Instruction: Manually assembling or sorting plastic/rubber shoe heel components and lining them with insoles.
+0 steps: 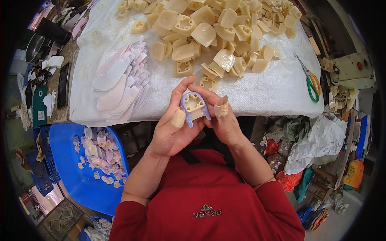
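Both hands hold one cream plastic shoe heel (194, 103) in front of my body, at the table's near edge. Its hollow underside with several round holes faces up. A glittery lilac strip (206, 109) curves round its outer side, with both ends sticking out toward me. My left hand (165, 134) grips the left side, its forefinger at the far end. From the right, my right hand (228, 125) closes on the other side. Tan finger covers sit on both thumbs. Fanned pale pink and white cut pieces (120, 84) lie left of my hands.
Cream heels (203, 34) are heaped across the far table. Green-and-orange-handled scissors (311, 86) lie at the right. A blue basin (86, 188) with covered heels stands lower left. A phone (63, 85) rests on the left side surface. Plastic bags (317, 138) crowd the lower right.
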Tool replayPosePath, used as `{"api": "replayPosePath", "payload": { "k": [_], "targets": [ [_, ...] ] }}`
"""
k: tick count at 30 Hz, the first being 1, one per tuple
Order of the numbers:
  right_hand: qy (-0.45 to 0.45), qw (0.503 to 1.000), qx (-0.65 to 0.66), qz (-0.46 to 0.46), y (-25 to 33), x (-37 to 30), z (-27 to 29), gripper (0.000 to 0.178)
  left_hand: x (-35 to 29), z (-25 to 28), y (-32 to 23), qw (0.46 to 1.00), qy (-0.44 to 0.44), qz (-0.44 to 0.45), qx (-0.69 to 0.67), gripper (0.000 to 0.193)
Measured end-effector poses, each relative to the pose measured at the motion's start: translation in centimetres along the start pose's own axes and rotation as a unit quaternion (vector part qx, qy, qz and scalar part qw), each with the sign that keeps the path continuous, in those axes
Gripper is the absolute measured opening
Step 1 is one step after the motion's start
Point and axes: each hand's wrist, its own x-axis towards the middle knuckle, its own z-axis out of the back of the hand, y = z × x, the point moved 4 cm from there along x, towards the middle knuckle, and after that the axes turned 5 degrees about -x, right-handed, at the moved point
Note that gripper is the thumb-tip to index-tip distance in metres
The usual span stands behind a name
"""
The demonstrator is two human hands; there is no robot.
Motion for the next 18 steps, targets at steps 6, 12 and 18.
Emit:
{"api": "replayPosePath", "payload": {
  "k": [6, 12, 18],
  "targets": [
    [0.064, 0.998, -0.005, -0.005, 0.1, 0.0, 1.0, 0.058, -0.3, 0.4, -0.1, 0.994, 0.019, 0.01, -0.106, 0.071],
    [0.002, 0.994, -0.065, 0.092, 1.5, 0.1, 2.0, 0.043, -0.3, 0.5, -0.5, 0.998, 0.001, 0.03, -0.051, 0.077],
    [-0.058, 0.923, -0.338, 0.175, 4.1, -0.4, 1.9, 0.036, -0.9, -0.1, -1.1, 0.859, -0.092, -0.044, 0.502, 0.08]
  ]
}}
